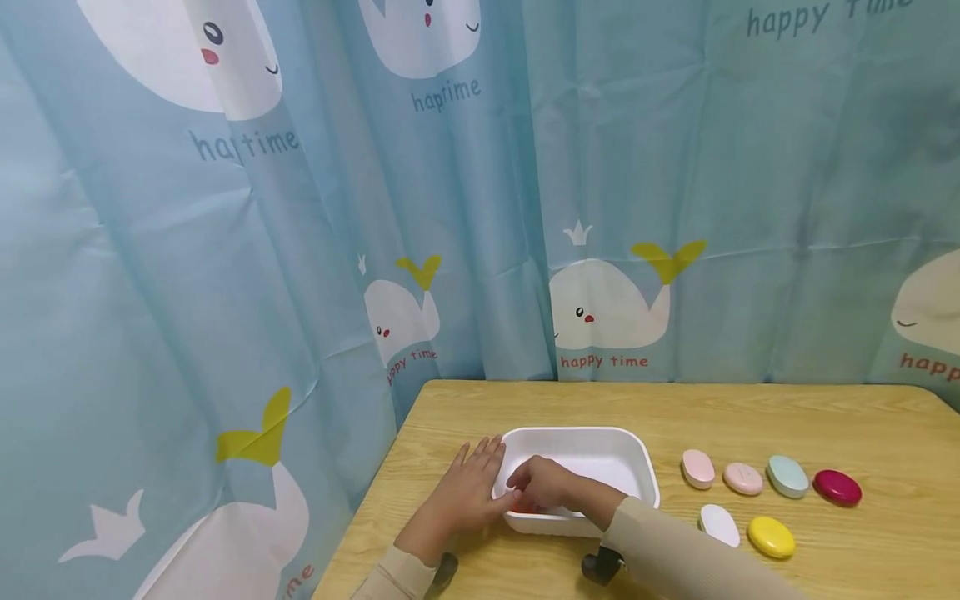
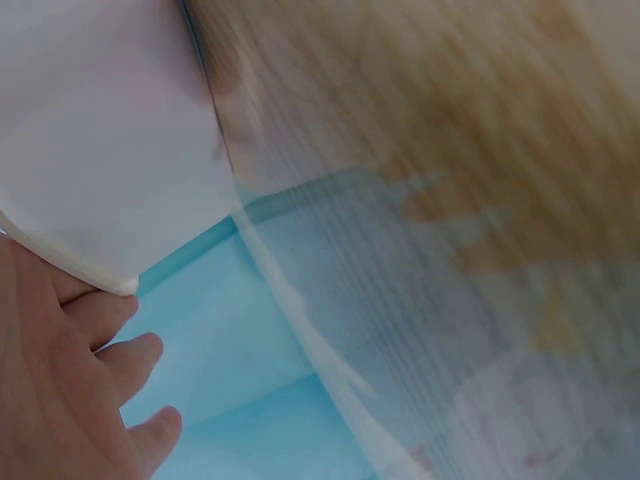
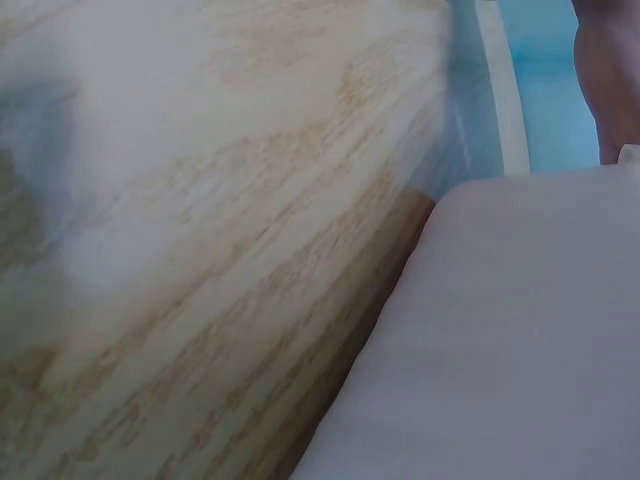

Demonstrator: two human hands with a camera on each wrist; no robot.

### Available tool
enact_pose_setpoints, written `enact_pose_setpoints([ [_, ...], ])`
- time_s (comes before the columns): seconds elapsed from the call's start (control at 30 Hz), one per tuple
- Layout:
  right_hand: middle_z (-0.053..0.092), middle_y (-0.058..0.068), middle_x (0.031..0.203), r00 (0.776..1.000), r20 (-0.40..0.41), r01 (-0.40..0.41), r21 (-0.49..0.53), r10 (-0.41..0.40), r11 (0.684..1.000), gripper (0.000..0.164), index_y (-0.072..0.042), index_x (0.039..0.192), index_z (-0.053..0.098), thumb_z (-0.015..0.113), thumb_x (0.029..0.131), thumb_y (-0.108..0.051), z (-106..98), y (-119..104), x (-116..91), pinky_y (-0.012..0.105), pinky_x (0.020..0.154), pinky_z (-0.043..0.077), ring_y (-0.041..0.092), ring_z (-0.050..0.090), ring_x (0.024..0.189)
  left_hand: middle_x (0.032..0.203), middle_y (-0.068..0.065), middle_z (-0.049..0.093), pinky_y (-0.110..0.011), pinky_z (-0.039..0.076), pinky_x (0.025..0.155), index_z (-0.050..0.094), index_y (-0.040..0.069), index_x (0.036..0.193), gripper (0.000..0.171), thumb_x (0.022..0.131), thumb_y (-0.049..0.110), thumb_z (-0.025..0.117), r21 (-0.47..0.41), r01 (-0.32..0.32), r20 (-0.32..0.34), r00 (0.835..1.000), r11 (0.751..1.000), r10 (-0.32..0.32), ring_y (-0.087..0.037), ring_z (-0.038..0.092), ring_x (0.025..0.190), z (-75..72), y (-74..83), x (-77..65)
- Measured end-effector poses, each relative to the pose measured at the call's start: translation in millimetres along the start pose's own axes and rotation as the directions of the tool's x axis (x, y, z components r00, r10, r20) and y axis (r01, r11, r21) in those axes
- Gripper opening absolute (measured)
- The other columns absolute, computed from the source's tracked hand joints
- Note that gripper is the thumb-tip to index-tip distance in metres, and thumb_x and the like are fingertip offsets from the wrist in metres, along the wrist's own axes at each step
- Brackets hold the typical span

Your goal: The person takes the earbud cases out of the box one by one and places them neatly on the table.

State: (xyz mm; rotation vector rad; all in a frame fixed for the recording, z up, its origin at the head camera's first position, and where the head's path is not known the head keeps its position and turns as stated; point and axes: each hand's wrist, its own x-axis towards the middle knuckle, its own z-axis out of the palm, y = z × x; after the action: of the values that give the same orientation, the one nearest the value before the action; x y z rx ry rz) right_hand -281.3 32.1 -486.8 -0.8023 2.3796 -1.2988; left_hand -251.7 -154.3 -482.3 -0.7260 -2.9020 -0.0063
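A white plastic basin (image 1: 637,450) stands on the table. My left hand (image 1: 471,490) rests against its left rim, fingers extended; in the left wrist view, this hand (image 2: 60,370) touches the basin's wall (image 2: 110,140) with spread fingers. My right hand (image 1: 546,483) reaches into the basin's near left corner. Its fingers bend down onto an orange-red piece (image 1: 527,506), probably a soap, which they mostly cover. The right wrist view has the basin's outer wall (image 3: 500,330), but the right fingertips are hidden there.
Right of the basin lie oval soaps: two pink (image 1: 698,469) (image 1: 743,479), one light blue (image 1: 787,476), one dark red (image 1: 837,487), one white (image 1: 719,525) and one yellow (image 1: 771,537). Behind the wooden table (image 1: 480,400) hangs a blue whale-print curtain (image 1: 480,250).
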Motion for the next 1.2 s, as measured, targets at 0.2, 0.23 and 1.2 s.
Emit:
enact_pose_setpoints([
  [0.2, 0.066, 0.002, 0.073, 1.000, 0.014, 0.021, -0.037, -0.021, 0.999, 0.017, -0.003, 0.088, 0.074, 0.073, 0.075, 0.007, -1, -4, -4, 0.025, 0.053, 0.047, 0.013, 0.056, 0.062, 0.159, -0.008, 0.023, -0.051, 0.013, 0.116, 0.028, 0.003, 0.152, 0.090, 0.094, 0.070, 0.023, 0.014, 0.012, 0.026, 1.000, 1.000, -0.013, -0.025, 0.020, 0.145, -2.0, 1.8, 0.9],
  [0.23, 0.065, 0.001, 0.072, 1.000, 0.020, 0.010, -0.040, -0.010, 0.999, 0.017, -0.003, 0.088, 0.074, 0.072, 0.075, 0.008, -1, -5, -5, 0.025, 0.053, 0.046, 0.013, 0.056, 0.062, 0.159, -0.008, 0.023, -0.051, 0.013, 0.116, 0.028, 0.003, 0.153, 0.090, 0.094, 0.071, 0.024, 0.009, 0.014, 0.027, 1.000, 1.000, -0.014, -0.025, 0.020, 0.145, -2.0, 1.9, 1.2],
  [1.2, 0.065, 0.005, 0.077, 0.989, 0.073, -0.141, 0.222, 0.128, 0.965, 0.015, 0.001, 0.093, 0.069, 0.076, 0.080, -0.002, -20, 11, -16, 0.028, 0.061, 0.055, 0.012, 0.059, 0.065, 0.158, -0.010, 0.025, -0.054, 0.014, 0.115, 0.030, 0.002, 0.152, 0.083, 0.096, 0.062, 0.038, -0.026, 0.026, 0.024, 0.999, 0.999, -0.025, -0.027, 0.021, 0.145, 2.0, 0.1, 3.3],
])
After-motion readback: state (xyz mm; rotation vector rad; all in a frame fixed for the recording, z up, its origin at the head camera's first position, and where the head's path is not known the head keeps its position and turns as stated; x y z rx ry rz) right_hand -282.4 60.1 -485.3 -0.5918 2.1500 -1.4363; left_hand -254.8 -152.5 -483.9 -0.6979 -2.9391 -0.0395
